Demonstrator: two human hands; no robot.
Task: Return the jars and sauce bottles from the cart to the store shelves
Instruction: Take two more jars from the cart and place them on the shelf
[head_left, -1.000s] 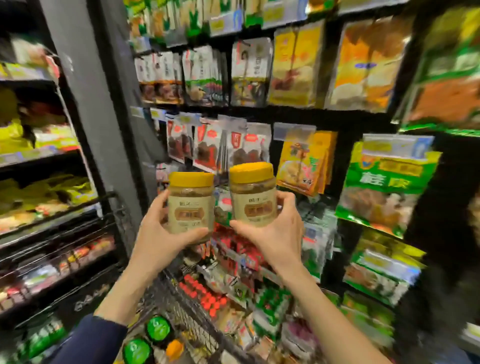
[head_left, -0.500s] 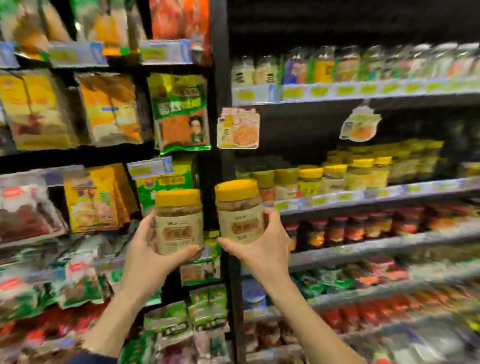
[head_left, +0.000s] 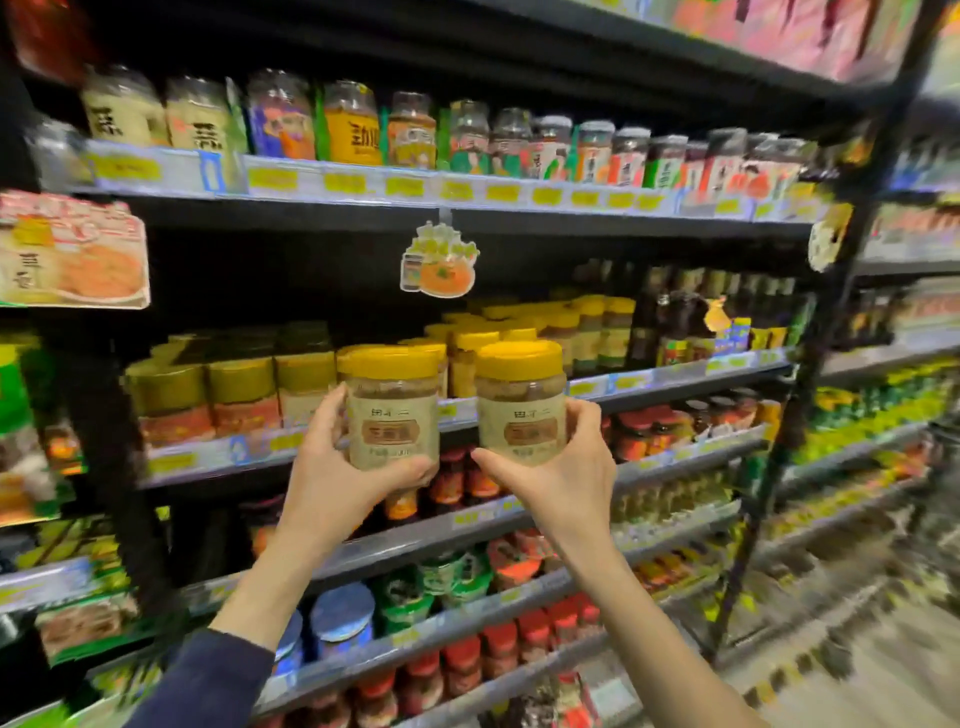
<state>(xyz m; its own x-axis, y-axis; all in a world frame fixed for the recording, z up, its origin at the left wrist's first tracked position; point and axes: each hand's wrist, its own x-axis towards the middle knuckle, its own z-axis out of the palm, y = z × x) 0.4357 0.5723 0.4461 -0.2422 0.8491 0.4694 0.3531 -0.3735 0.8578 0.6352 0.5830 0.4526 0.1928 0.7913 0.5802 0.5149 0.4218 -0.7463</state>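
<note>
In front of the middle shelf (head_left: 675, 382) of yellow-lidded jars, two matching clear jars with yellow lids and beige labels stand upright, lids up and labels facing the camera. The left hand (head_left: 332, 483) wraps the left jar (head_left: 392, 410) from its left side and underneath. The right hand (head_left: 566, 483) grips the right jar (head_left: 521, 402) from below and the right.

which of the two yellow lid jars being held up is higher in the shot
The jar in the right hand: this right jar has its yellow lid slightly above that of the left jar.
</note>
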